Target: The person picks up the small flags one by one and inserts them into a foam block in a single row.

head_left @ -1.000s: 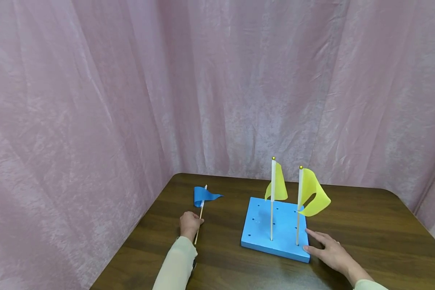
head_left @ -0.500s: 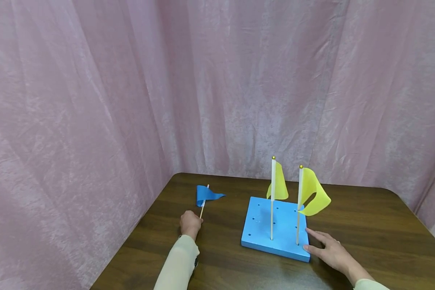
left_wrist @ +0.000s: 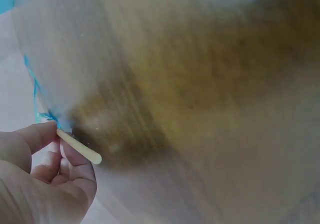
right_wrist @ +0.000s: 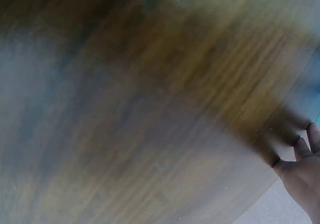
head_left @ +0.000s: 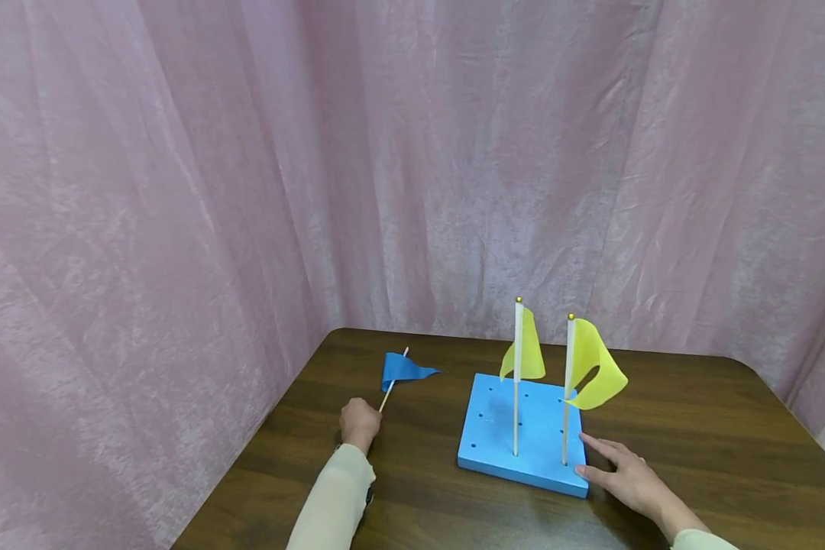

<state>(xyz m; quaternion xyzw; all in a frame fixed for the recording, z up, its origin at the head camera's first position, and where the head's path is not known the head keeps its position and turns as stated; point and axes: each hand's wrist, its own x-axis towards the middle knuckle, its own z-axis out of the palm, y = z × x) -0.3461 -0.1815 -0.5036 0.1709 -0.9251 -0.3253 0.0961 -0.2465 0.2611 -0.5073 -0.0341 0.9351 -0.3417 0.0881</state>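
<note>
On the left of the table, my left hand [head_left: 360, 422] pinches the wooden stick of a small blue pennant flag [head_left: 402, 369]. In the left wrist view the stick's rounded end [left_wrist: 85, 150] juts out past the thumb and curled fingers. The pennant leans away from me, its point toward the right. My right hand [head_left: 626, 477] lies with spread fingers at the right edge of a light blue board [head_left: 495, 428] with holes. Two yellow flags stand upright in the board's holes, one nearer the middle [head_left: 532, 355] and one near the right edge [head_left: 608, 378]; both have gold ball tips.
The brown wooden table [head_left: 426, 489] has rounded far corners. Pink curtains [head_left: 454, 168] hang behind it and along its left side. Several bare holes show across the board, mostly at its left and back.
The blue pennant has swung a little to the right, its stick now tilting more that way. My left hand has barely shifted. The right hand and the board have stayed in place.
</note>
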